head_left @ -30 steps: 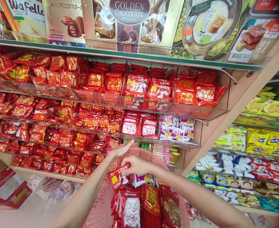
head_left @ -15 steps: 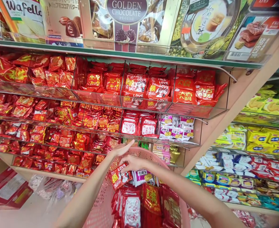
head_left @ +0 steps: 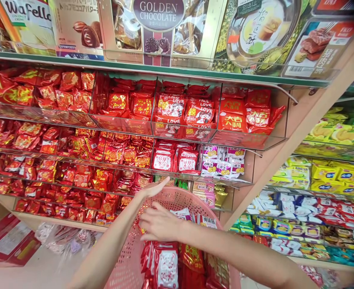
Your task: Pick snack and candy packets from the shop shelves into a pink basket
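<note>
A pink plastic basket [head_left: 192,196] sits in front of me, holding several red snack packets [head_left: 165,265] and some white ones [head_left: 181,214]. My left hand [head_left: 151,189] rests on the basket's far left rim, one finger stretched out along it. My right hand [head_left: 159,224] lies palm down inside the basket with its fingers spread over the packets. A sliver of a red and yellow packet [head_left: 140,230] shows under its fingertips; whether the fingers grip it is hidden.
Clear-fronted shelf bins full of red packets [head_left: 74,144] stand behind the basket, with "LOVE" packets [head_left: 199,112] on the upper row. Boxed sweets such as Golden Chocolate [head_left: 159,16] line the top shelf. Yellow and blue packets [head_left: 330,176] fill the shelves on the right.
My right hand, which held a red "LOVE" packet by its top edge, has sunk into the basket and now covers it. My left hand has stayed on the rim.
</note>
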Tool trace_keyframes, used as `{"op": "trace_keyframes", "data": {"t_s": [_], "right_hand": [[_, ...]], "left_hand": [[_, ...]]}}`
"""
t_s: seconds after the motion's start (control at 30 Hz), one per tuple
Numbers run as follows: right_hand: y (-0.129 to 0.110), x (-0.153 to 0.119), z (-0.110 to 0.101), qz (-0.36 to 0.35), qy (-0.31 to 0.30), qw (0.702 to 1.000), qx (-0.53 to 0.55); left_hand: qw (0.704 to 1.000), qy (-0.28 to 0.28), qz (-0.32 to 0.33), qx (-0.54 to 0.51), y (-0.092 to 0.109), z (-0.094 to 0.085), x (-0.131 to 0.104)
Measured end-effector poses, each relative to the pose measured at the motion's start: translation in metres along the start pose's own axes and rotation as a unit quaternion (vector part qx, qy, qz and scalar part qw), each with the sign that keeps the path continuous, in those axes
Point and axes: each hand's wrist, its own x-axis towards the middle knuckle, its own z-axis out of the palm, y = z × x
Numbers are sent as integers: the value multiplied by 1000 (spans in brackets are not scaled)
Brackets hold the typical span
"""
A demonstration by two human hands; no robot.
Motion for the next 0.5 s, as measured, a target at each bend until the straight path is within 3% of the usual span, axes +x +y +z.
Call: {"op": "trace_keyframes", "data": {"t_s": [0.13,0.27,0.5], "right_hand": [[-23,11,12,-109,-54,990,-77],[-25,23,27,-199,-98,961,-167],[-42,55,54,-362,-167,856,-330]], "left_hand": [[1000,-14,11,-8,6,-2,-2],[1000,-19,16,-3,10,-1,-5],[1000,-16,9,16,17,0,-10]]}}
